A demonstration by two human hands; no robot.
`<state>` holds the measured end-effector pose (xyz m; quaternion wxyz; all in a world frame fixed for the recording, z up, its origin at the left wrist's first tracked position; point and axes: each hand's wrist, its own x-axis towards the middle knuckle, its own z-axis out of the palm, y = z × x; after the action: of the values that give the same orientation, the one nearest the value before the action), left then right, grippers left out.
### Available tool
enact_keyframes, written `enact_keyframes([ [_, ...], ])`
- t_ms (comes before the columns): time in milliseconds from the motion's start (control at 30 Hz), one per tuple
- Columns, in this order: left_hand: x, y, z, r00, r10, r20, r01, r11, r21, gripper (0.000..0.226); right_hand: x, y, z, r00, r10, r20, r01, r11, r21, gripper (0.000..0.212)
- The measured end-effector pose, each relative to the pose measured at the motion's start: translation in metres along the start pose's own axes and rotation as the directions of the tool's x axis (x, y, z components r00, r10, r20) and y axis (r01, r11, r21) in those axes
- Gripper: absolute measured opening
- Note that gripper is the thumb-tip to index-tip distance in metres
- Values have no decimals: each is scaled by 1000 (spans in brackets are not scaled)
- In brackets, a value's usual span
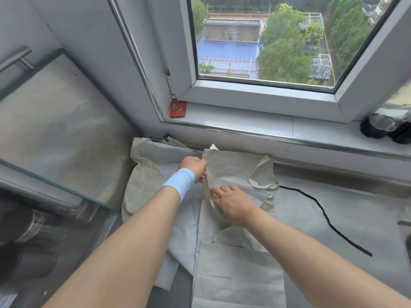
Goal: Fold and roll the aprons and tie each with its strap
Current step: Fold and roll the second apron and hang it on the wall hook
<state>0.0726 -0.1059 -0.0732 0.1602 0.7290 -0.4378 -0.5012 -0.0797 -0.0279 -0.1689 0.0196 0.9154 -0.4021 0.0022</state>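
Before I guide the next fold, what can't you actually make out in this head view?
- How many aprons lie in the pile: overlapping cloth hides the layers.
- Left hand fingertips: tucked behind the folded edge.
- Black strap: whether it joins an apron is hidden by cloth.
- Dark objects on the sill: cut off by the right edge.
- Red card: print too small.

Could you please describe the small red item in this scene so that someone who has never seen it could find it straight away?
Start at the window and drop to the white sill below it. At the sill's far left end, in the corner against the frame, sits a small flat red packet. It is the only red thing here; the aprons are pale.
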Motion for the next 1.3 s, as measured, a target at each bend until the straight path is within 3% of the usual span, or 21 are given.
enact_keyframes([
  [67, 2, 3, 5, 997, 61, 38, -59, 997, -56, 25, 2, 1, -5, 997, 51, 53, -52, 998, 22, 21],
  [133, 1, 3, 10, 988, 135, 71, -129, 988, -80, 19, 9, 5, -18, 974, 214, 79, -227, 939, 258, 29],
  [200, 1, -2, 11, 983, 155, 100, -142, 982, -122, 14, 17, 12, -37, 857, 498, 131, -481, 684, 548, 42],
  [267, 6, -16, 9, 988, 126, 85, -110, 979, -173, 28, 26, 20, -51, 675, 714, 184, -637, 439, 634, 36],
  [333, 9, -31, 6, 995, 96, 5, -94, 977, -189, 35, 33, 23, -62, 565, 800, 201, -727, 367, 581, 42],
  [367, 10, -39, 4, 997, 72, -30, -77, 980, -184, 35, 36, 23, -66, 548, 810, 209, -753, 368, 545, 50],
  [433, 15, -57, 3, 999, 16, -30, -19, 995, -101, 34, 44, 19, -71, 543, 800, 256, -795, 391, 465, 65],
  [500, 15, -71, 5, 999, -34, 41, 33, 999, 31, 36, 55, 10, -69, 555, 770, 316, -806, 403, 434, 64],
  [600, -9, -72, 9, 974, -116, 195, 125, 992, -35, 34, 75, 4, -66, 559, 761, 329, -789, 367, 492, 43],
  [700, -13, -80, 8, 986, -70, 154, 64, 997, 44, 14, 92, 6, -62, 573, 758, 312, -748, 328, 577, 21],
  [767, -15, -87, 3, 991, -71, 114, 65, 996, 55, 11, 96, 10, -61, 543, 775, 324, -730, 245, 637, 19],
  [867, -21, -94, -8, 982, -86, 166, 79, 996, 49, 10, 94, 9, -57, 511, 755, 410, -696, 83, 713, 25],
  [1000, -30, -98, -30, 944, -218, 248, 162, 960, 229, 18, 93, -10, -56, 580, 664, 473, -552, -107, 827, 17],
  [1100, -32, -104, -41, 955, -256, 149, 187, 911, 368, 11, 92, -20, -60, 635, 634, 441, -504, -92, 859, 16],
  [1167, -36, -103, -44, 988, -156, 11, 137, 896, 422, 14, 84, -15, -62, 642, 690, 335, -522, 73, 850, 24],
  [1233, -38, -97, -42, 986, 0, -167, 68, 915, 399, 21, 69, -3, -69, 598, 766, 235, -589, 221, 777, 28],
  [1300, -39, -86, -36, 944, 164, -286, -60, 938, 340, 19, 50, 13, -74, 479, 849, 225, -681, 197, 705, 25],
])
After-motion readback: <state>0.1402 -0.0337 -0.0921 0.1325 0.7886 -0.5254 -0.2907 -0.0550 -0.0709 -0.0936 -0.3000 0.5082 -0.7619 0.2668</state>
